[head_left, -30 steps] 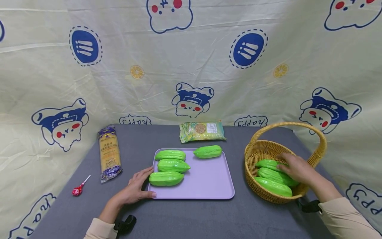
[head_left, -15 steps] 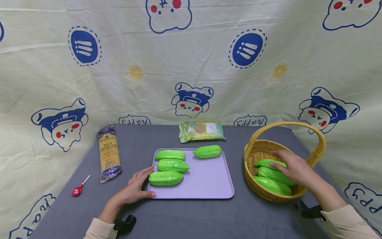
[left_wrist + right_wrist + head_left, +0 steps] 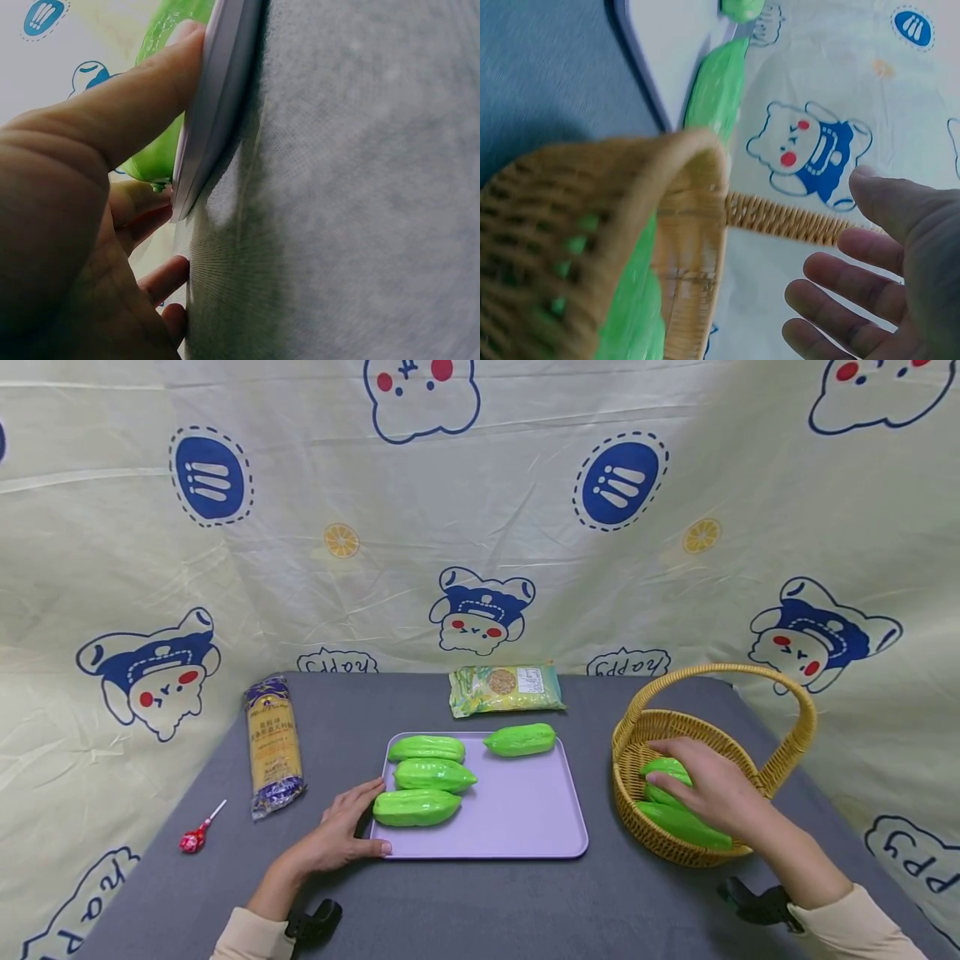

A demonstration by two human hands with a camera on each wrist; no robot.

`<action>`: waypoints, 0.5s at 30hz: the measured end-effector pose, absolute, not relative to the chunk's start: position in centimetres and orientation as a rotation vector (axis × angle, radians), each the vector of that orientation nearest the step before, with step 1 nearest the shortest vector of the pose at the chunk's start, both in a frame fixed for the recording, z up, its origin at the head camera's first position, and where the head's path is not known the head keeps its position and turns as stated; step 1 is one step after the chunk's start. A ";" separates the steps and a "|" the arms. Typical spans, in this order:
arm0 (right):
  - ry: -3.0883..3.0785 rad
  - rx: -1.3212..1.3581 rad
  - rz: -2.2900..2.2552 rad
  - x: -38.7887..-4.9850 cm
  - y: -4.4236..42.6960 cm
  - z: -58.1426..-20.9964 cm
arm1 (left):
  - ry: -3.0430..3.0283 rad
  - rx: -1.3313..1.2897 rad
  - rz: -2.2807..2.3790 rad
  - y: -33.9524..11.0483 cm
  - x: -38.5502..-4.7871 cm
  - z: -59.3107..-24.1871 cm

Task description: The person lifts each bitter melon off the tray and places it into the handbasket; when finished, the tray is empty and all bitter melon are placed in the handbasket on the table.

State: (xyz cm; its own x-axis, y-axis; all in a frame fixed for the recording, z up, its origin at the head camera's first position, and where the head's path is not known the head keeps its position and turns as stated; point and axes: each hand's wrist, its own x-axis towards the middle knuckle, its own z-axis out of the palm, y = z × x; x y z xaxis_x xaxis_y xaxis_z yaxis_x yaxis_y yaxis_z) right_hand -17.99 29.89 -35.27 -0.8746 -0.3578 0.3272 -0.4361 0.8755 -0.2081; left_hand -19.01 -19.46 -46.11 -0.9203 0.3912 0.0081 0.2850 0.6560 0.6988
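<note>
Tray (image 3: 525,802) just right of left hand (image 3: 342,833), thumb on rim, fingers spread. Right hand (image 3: 712,787) wide over basket (image 3: 663,727), green fruits (image 3: 681,825) beneath.

Site: a staged filming corner, by the look of it. Pale cloth backdrop (image 3: 390,593), creased, hung behind and down both sides; printed with cartoon bears (image 3: 482,622) in blue caps, orange slices (image 3: 342,540) and "happy" lettering (image 3: 628,662). What room lies beyond: cannot tell. Grey counter (image 3: 480,910), its surface woven like fabric in the left wrist view, runs back to the cloth. Black cameras (image 3: 318,924) on both wrists. Groceries spaced out like props: yellow packet (image 3: 273,747), green packet (image 3: 507,691), lollipop (image 3: 193,840); glossy green produce (image 3: 417,808) on a lilac tray (image 3: 525,818) and in a wicker basket (image 3: 633,831).
</note>
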 end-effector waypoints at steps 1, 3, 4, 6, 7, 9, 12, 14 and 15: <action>-2.766 0.601 0.408 -17.9 29.6 -35.3 | 2.727 0.560 1.113 -19.5 -19.0 -46.1; -2.769 0.602 0.411 -17.9 29.0 -35.3 | 2.729 0.560 1.111 -19.5 -19.0 -46.1; -2.770 0.602 0.414 -17.8 28.7 -35.3 | 2.730 0.560 1.110 -19.5 -19.0 -46.1; -2.764 0.619 0.425 -17.8 28.2 -35.4 | 2.729 0.560 1.109 -19.5 -19.0 -46.1; -2.760 0.628 0.428 -17.8 27.9 -35.4 | 2.728 0.559 1.110 -19.5 -19.0 -46.1; -2.743 0.657 0.438 -17.8 27.3 -35.4 | 2.725 0.556 1.114 -19.5 -19.0 -46.2; -2.718 0.694 0.441 -17.9 26.5 -35.6 | 2.723 0.553 1.116 -19.5 -19.0 -46.2; -2.719 0.715 0.448 -18.0 26.0 -35.7 | 2.724 0.552 1.116 -19.5 -19.1 -46.2; -2.726 0.715 0.447 -18.1 25.7 -35.8 | 2.724 0.553 1.115 -19.5 -19.1 -46.2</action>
